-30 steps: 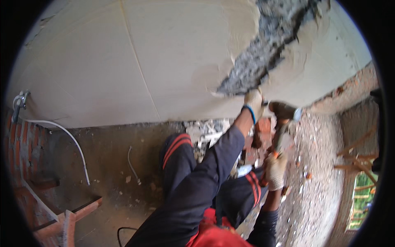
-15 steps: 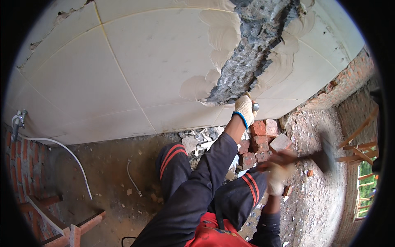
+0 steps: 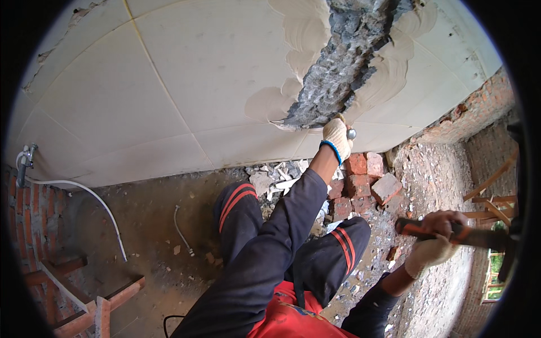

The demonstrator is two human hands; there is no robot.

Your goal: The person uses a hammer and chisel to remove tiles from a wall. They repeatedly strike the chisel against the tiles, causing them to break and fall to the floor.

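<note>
My left hand, in a cream knit glove with a blue cuff, is closed around a chisel. Only the chisel's round metal butt shows; its tip is hidden at the lower end of a rough grey channel broken into the white tiled wall. Away to the right, my right hand grips a hammer by its dark handle with orange parts. The hammer head is lost in the dark rim on the right. Pale smears of plaster flank the channel.
Red bricks and broken tile pieces lie at the wall's foot, beside my knees. A white hose hangs from a tap on the left. Wooden pieces stand lower left. A rough brick wall rises at right.
My right hand has swung the hammer out to the right, away from the chisel. The left hand stays at the channel's lower end with the chisel.
</note>
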